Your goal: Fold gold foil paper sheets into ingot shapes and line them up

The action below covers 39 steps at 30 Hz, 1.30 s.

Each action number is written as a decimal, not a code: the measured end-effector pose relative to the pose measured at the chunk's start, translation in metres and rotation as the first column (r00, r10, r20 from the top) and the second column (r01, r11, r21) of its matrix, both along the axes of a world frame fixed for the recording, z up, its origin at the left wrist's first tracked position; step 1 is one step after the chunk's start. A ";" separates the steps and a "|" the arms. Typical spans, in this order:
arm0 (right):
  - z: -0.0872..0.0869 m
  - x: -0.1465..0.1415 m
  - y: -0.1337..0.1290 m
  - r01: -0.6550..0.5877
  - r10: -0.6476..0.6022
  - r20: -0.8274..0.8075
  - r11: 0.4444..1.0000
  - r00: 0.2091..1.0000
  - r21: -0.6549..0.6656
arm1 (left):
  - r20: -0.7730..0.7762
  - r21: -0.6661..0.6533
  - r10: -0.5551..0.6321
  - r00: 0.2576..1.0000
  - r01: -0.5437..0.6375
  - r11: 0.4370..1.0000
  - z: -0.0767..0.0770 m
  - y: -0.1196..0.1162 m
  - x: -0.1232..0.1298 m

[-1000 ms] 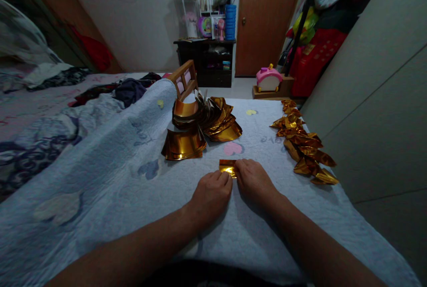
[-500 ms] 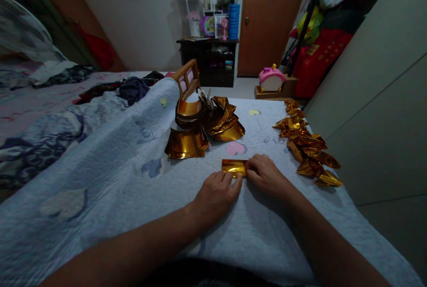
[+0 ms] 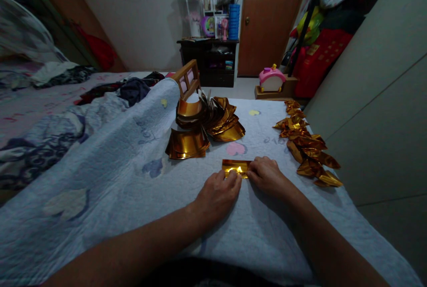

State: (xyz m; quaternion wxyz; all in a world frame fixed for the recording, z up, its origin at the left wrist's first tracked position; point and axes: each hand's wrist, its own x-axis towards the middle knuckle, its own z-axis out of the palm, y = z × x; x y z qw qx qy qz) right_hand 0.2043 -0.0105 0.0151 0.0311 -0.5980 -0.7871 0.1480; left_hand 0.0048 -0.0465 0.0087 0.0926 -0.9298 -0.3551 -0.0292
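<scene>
A sheet of gold foil paper (image 3: 236,165), folded to a narrow strip, lies on the bed cover in front of me. My left hand (image 3: 220,191) presses its curled fingers on the strip's near edge. At the strip's right end, my right hand (image 3: 266,175) is closed on the paper, thumb toward the left hand. Beyond them sits a fanned pile of gold foil sheets (image 3: 224,120), with a smaller stack of gold foil sheets (image 3: 187,142) nearer to me. Several folded gold foil pieces (image 3: 308,149) lie in a row at the right.
A pale blue quilted cover (image 3: 140,224) with heart shapes spreads under everything. Rumpled clothes (image 3: 133,89) are at the left. A wooden frame piece (image 3: 187,78) rises behind the pile. A pink toy (image 3: 271,78) stands beyond the far edge; a pale cabinet (image 3: 383,113) borders the right.
My right hand has shifted slightly right along the strip, uncovering more of the foil. The left hand's fingers are drawn in a little on the near edge.
</scene>
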 end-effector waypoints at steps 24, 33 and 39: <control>-0.003 -0.007 -0.004 0.029 0.035 -0.242 0.966 0.970 0.255 | 0.003 0.001 0.000 1.000 0.000 1.000 -0.005 0.001 0.002; -0.013 -0.029 -0.012 -0.013 0.026 -0.081 0.987 0.996 0.157 | 0.030 -0.013 -0.024 0.999 0.024 1.000 -0.008 0.000 -0.004; -0.006 -0.040 -0.013 0.026 -0.026 -0.007 0.982 1.000 0.186 | 0.004 -0.078 0.057 0.998 -0.056 0.995 -0.009 -0.001 -0.017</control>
